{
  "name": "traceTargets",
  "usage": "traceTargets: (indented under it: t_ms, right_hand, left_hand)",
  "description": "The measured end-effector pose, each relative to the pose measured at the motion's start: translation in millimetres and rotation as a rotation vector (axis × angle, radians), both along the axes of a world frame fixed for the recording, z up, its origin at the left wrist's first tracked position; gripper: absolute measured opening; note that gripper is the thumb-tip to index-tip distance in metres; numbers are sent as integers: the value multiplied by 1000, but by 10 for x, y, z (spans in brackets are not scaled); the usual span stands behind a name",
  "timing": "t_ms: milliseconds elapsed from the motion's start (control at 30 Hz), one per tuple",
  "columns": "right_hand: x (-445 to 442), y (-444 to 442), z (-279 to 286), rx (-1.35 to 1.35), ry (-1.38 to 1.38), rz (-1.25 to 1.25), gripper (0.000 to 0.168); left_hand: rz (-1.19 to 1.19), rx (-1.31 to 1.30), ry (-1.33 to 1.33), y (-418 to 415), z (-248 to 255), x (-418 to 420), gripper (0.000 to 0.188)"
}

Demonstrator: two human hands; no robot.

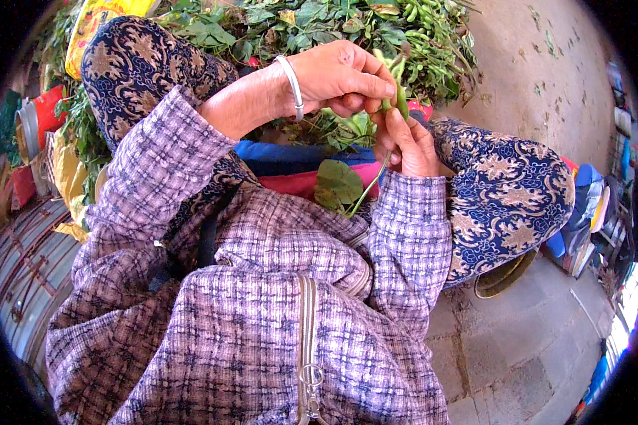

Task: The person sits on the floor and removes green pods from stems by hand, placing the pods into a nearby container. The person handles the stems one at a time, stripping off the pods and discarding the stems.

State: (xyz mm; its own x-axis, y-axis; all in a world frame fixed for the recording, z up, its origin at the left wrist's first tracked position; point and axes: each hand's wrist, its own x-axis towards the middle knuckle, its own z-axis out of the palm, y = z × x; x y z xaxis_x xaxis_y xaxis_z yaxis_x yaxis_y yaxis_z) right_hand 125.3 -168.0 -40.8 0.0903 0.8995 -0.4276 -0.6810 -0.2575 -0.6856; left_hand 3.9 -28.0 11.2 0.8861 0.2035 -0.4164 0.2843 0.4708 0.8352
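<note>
In front of my lap, my left hand (pixel 345 77), with a silver bangle on its wrist, pinches at a green soybean pod (pixel 401 101). Close below it, my right hand (pixel 412 141) grips the soybean stem that carries the pods. Fingers of both hands nearly meet and cover part of the pods. The stem's lower end (pixel 372 186) trails below my right hand towards my lap. A broad green leaf (pixel 338 185) hangs there, browned in places. Just beyond my hands lies a large heap of soybean plants (pixel 308 26) with leaves and several pods.
Between my legs lies blue and pink material (pixel 297 159). A yellow printed bag (pixel 101 26) is at upper left. Shoes (pixel 585 212) stand beside my right knee, on the concrete floor (pixel 515 340). A rusty metal grid (pixel 29 265) lies at left.
</note>
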Motion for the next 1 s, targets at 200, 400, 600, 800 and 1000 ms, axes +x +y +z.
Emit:
traceTargets:
  t_ms: [200,400,600,800,1000]
  right_hand:
    - [-26,20,88,4,-44,-27,20]
    - [-4,-5,12,56,-59,-14,22]
    - [0,-8,-64,136,-1,-3,24]
    - [-16,-21,-27,202,-9,-2,22]
    - [-77,-18,62,138,-105,-14,22]
  left_hand:
    - [44,-103,0,-2,3,-25,25]
    - [59,-108,-2,-5,6,-18,25]
    - [111,5,-38,-78,-18,-7,19]
    - [15,116,-56,-86,9,8,14]
    - [-144,391,17,10,162,-10,17]
